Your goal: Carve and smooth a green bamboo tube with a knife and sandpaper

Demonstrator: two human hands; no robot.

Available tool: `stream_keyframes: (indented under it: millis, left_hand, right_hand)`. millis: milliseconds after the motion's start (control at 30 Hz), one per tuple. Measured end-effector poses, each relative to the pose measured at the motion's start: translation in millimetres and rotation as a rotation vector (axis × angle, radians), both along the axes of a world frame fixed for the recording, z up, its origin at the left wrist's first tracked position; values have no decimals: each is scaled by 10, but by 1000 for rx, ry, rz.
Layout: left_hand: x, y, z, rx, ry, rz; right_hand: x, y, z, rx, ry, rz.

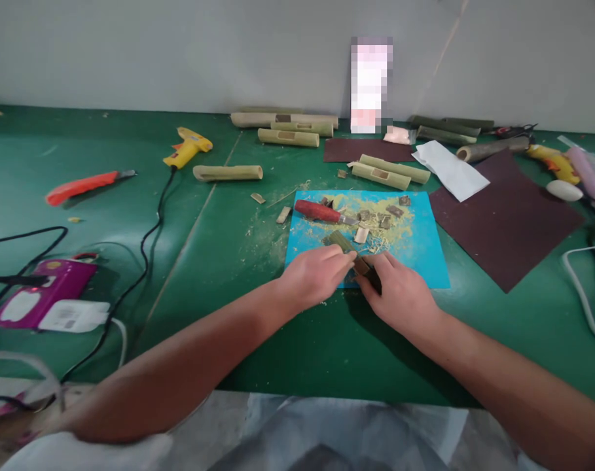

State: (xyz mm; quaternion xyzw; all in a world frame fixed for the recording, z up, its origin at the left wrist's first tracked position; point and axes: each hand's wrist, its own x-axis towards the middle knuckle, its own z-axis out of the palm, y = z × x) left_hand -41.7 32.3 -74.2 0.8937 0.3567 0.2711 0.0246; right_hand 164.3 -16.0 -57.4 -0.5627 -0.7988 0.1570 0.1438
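A short greenish bamboo tube [343, 241] slants over the near edge of a blue mat [437, 261]. My left hand [314, 273] is closed at its middle, fingertips pressed beside a brown patch that looks like a cut opening. Around the tube's near end my right hand [406, 291] is closed, thumb below and fingers above. Whether a small piece is also pinched between my fingertips cannot be made out. Just beyond the hands, a red-handled chisel [317, 211] lies on the mat among yellowish shavings and several small bamboo chips [361, 234].
Several bamboo tubes [288, 137] lie toward the wall. Left are a yellow glue gun [186, 149], an orange utility knife [84, 187] and a purple power box [44, 291] with trailing cables. Dark sandpaper sheets [508, 229] and a white paper [449, 171] lie right. A blurred-out screen [370, 85] leans upright.
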Motion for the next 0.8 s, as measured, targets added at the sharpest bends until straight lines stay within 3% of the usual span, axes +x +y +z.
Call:
stream_keyframes:
  millis: [133,467,667,800]
  left_hand:
    - [-6,9,21,37,7,56]
    - [40,-85,29,77,136,28]
    - [-3,-55,27,62,46,52]
    - [-17,-8,10,58,51,-4]
  right_hand:
    - [0,4,-4,-5,3,-8]
    - [3,0,-3,-11,0,-11]
    - [-9,11,-10,-3,4,-16]
    - [-1,11,-5,-13,-6,-11]
